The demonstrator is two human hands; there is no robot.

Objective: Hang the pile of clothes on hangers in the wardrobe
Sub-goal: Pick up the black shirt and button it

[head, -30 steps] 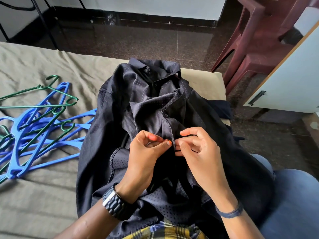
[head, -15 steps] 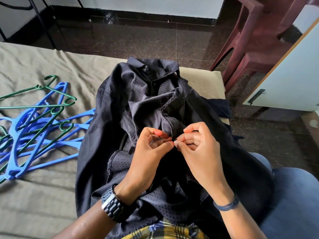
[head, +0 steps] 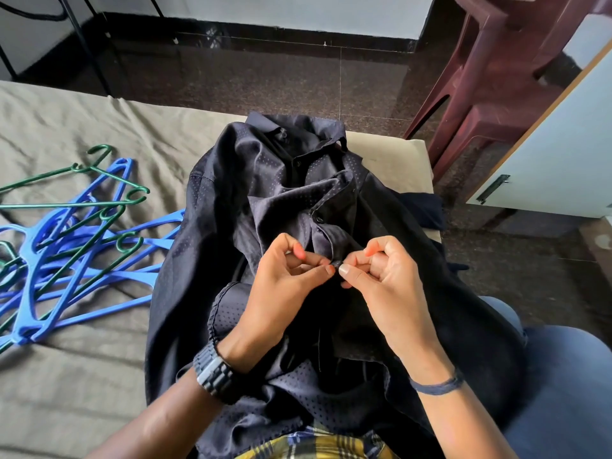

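- Lying collar-away on the bed (head: 82, 376), partly over the person's lap, the dark dotted shirt (head: 231, 193) is spread front-up.
- Head view: the left hand (head: 284, 286) and right hand (head: 384, 276) meet at the shirt's front placket, below a fastened button (head: 319, 219).
- Left-hand fingers (head: 318, 271) are curled, thumb and forefinger pinching the placket edge; right-hand fingers (head: 347, 270) likewise pinch the opposite edge. Their tips nearly touch.
- A heap of blue and green hangers (head: 66, 243) lies on the bed, left of the shirt, one blue arm reaching its edge.
- A yellow plaid garment (head: 314, 447) shows beneath the shirt's near hem.
- A maroon plastic chair (head: 490, 94) stands on the floor beyond, beside a pale cabinet door (head: 563, 160).
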